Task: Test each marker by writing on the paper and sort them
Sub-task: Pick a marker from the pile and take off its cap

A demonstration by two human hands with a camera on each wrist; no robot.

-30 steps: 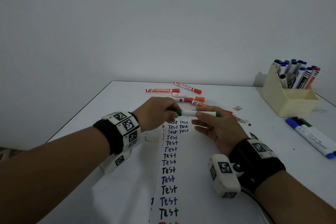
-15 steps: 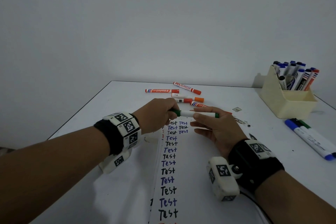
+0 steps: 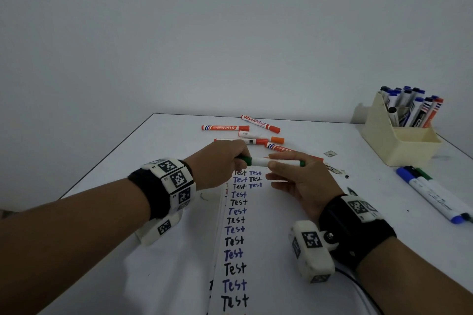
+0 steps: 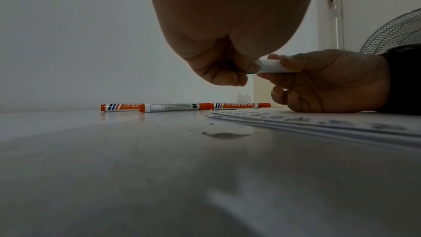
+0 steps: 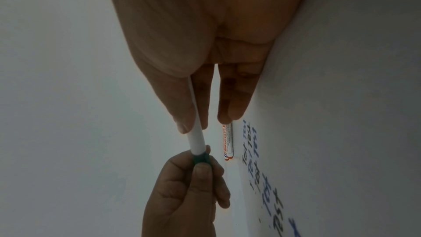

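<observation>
The left hand (image 3: 220, 161) has its fingers curled tight round the green cap (image 5: 200, 158) at one end of the green marker (image 3: 275, 162). The right hand (image 3: 302, 181) pinches the white middle of the same pen between its thumb and first fingers, and its other fingers hang loose. The marker lies flat across, up in the air just above the top of the paper (image 3: 256, 238). I think it is held this way so one hand can keep the pen steady while the other pulls the cap off. The cap looks like it is on for now, so no green word can be written yet. The paper sits right under the hands, so the tip can go straight down to write. It has rows of the word "Test" in black and blue. Behind the hands, a bunch of orange markers (image 3: 225, 127) lie flat on the table (image 3: 158, 151), maybe one sorted pile. Far to the right, a cream holder (image 3: 399, 146) stands with blue, black and red pens upright in it. Near it, a few blue and green pens (image 3: 435, 197) lie side by side on the table, maybe another pile.
</observation>
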